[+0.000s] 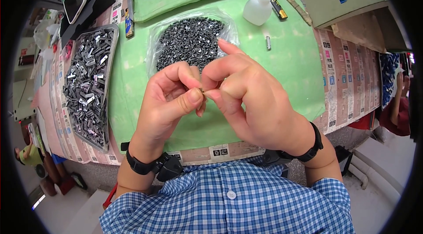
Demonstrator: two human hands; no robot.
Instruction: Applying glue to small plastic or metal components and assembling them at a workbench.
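My left hand and my right hand meet above the green mat, thumbs and fingertips pinched together. Between them is a tiny dark part, mostly covered by the fingertips; its exact shape cannot be made out. Just beyond my hands lies an open clear plastic bag with a heap of small black parts in it. On the left stands a tray full of dark grey, metallic-looking oblong pieces.
A white squeeze bottle stands at the back right, with a single small metallic piece nearer me. A yellow-and-black cutter lies beside the bottle. A phone leans on a black box at the back left. People are farther off on both sides.
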